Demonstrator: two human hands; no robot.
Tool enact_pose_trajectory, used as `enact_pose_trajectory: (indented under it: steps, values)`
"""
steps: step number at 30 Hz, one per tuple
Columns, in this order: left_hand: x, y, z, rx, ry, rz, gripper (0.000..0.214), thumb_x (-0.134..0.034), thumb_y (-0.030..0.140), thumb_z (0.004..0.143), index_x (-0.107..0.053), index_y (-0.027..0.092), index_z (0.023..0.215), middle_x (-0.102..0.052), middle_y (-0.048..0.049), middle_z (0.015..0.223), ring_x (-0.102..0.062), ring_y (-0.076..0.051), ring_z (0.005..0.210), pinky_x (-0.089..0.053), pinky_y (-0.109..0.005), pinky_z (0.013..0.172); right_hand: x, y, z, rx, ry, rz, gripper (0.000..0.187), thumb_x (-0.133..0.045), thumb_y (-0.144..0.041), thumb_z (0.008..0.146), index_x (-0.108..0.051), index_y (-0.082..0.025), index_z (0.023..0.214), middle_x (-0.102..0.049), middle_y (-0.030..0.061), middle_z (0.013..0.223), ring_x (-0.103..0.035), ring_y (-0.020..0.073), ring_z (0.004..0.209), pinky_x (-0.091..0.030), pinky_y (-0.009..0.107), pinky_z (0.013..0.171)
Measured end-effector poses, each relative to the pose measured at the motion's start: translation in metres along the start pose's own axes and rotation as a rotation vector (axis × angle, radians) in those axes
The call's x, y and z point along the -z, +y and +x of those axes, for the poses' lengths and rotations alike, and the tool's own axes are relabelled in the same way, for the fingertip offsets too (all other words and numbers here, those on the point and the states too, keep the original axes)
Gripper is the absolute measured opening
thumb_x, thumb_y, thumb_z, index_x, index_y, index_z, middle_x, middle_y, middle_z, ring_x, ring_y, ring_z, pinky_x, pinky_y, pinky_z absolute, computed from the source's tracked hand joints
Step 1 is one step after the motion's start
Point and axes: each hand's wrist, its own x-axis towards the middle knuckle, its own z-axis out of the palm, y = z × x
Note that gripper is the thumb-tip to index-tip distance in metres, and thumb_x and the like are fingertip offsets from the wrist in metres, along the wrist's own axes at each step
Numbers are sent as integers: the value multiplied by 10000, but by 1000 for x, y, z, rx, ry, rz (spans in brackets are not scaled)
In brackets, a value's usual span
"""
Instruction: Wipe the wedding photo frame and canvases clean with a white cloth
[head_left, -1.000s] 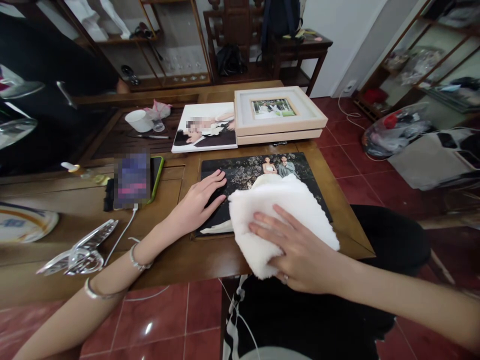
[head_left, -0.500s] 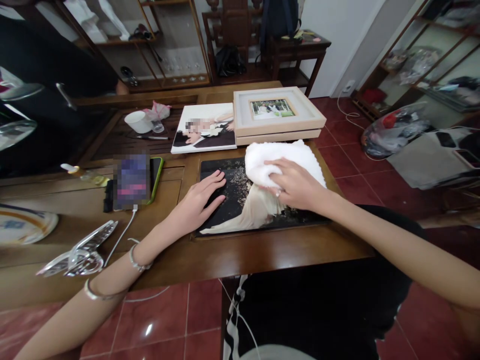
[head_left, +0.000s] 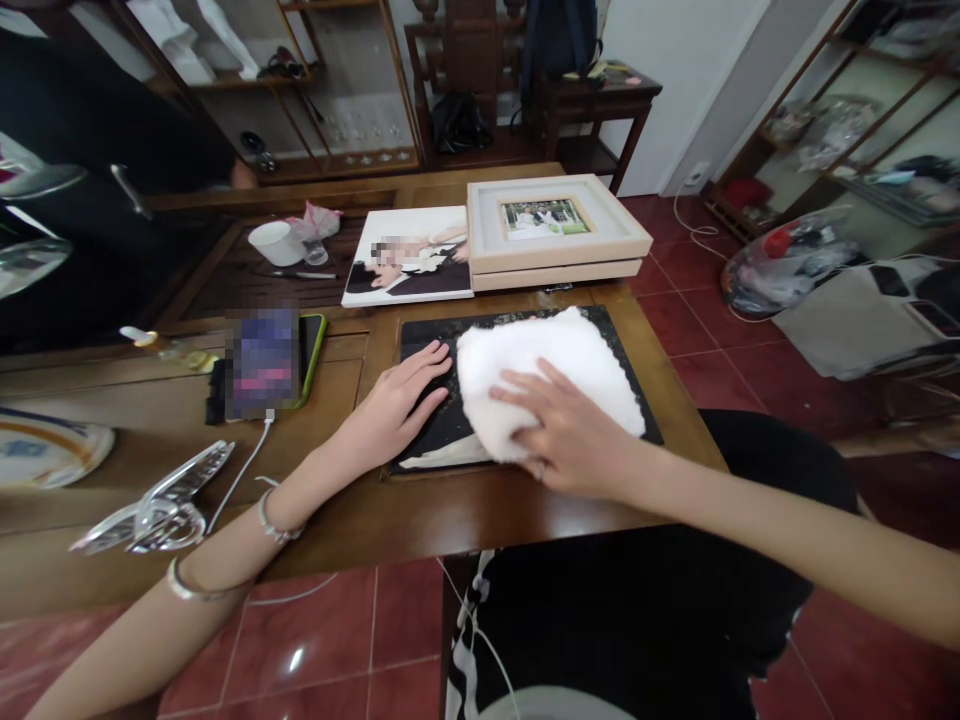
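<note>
A fluffy white cloth (head_left: pixel 585 370) lies across a dark picture panel (head_left: pixel 420 345), covering most of it. My right hand (head_left: pixel 562 430) presses down on the cloth and grips it, the fingers partly spread over its near side. A pale pointed strip of the panel's picture (head_left: pixel 450 453) shows below the cloth; the rest of that pale shape is hidden. Flat on the panel's left edge rests my left hand (head_left: pixel 409 395), its fingers stretched out and holding nothing.
Behind the panel lie a photo canvas (head_left: pixel 409 285) and stacked wooden picture frames (head_left: pixel 630 240). Leftward on the table (head_left: pixel 360 520) are a phone with a green case (head_left: pixel 313 350), a dropper bottle (head_left: pixel 180 352), a silver clamp-like object (head_left: pixel 165 505), and a white cup (head_left: pixel 277 243).
My right hand has moved the white cloth toward me and slightly left, over the pale part of the picture. The cloth is spread wider. My left hand stays put.
</note>
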Motion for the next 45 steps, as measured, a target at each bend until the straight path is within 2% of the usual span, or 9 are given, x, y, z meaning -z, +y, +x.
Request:
enact_pose_trajectory:
  steps: [4, 8, 16, 20, 25, 30, 35, 39, 45]
  values:
    - [1, 2, 1, 0, -14, 6, 405, -383, 355, 1023, -527, 150, 1341, -479, -155, 1488, -360, -274, 1440, -333, -519, 1166, -1, -38, -21, 131, -17, 3, 156, -614, -248, 831, -757, -192, 802, -543, 168, 1420, -418, 403, 1363, -285, 684, 1103]
    - [1, 2, 1, -6, -7, 5, 405, -383, 337, 1021, -517, 141, 1349, -472, -163, 1492, -359, -269, 1441, -330, -519, 1168, -1, -43, -27, 167, -8, -4, 194, -575, -225, 854, -754, -204, 783, -559, 157, 1407, -429, 394, 1360, -300, 679, 1099]
    - [0, -1, 0, -10, -2, -2, 402, -390, 347, 1018, -519, 157, 1347, -470, -156, 1495, -354, -272, 1444, -329, -526, 1168, 4, 1, -1, 6, -14, 5, 170, -614, -221, 843, -749, -180, 939, -559, 153, 1412, -438, 351, 1362, -314, 629, 1116]
    - [-1, -2, -1, -17, 6, -4, 402, -400, 340, 1017, -518, 156, 1353, -472, -151, 1494, -354, -271, 1444, -334, -518, 1168, 3, 34, 19, -107, 32, -56, 249, -584, -187, 848, -721, -129, 1047, -584, 213, 1355, -480, 345, 1316, -351, 592, 1094]
    - [0, -2, 0, -17, 7, -5, 398, -400, 337, 1020, -526, 141, 1342, -479, -160, 1487, -359, -268, 1441, -331, -509, 1172, 5, 67, 45, -226, 65, -120, 286, -513, -235, 905, -716, -103, 1055, -628, 218, 1249, -548, 339, 1180, -393, 514, 1037]
    - [0, -2, 0, -13, 1, -5, 401, -394, 349, 1020, -518, 160, 1351, -468, -150, 1498, -353, -271, 1445, -333, -526, 1166, 5, 76, 58, -243, 84, -122, 369, -416, -285, 966, -723, -86, 1009, -668, 210, 1087, -562, 325, 1065, -436, 455, 922]
    - [-1, -3, -1, -12, 3, -3, 402, -394, 346, 1021, -516, 158, 1355, -473, -150, 1495, -354, -267, 1444, -333, -515, 1170, 0, 55, 46, -200, 71, -90, 264, -526, -214, 890, -711, -113, 1049, -620, 211, 1261, -501, 347, 1242, -358, 548, 1063]
    - [-1, -2, 0, -12, 7, -3, 406, -398, 339, 1021, -526, 132, 1345, -483, -166, 1482, -362, -269, 1440, -323, -503, 1176, -2, 17, 23, -81, 20, -21, 216, -584, -174, 836, -734, -134, 986, -578, 192, 1362, -423, 385, 1350, -278, 633, 1123]
    - [1, 0, 0, 4, -18, 6, 413, -378, 357, 1022, -519, 155, 1354, -459, -149, 1505, -346, -275, 1447, -319, -518, 1175, 2, -35, -9, 27, -52, 54, 145, -643, -236, 815, -753, -161, 871, -536, 203, 1416, -400, 414, 1374, -278, 675, 1119]
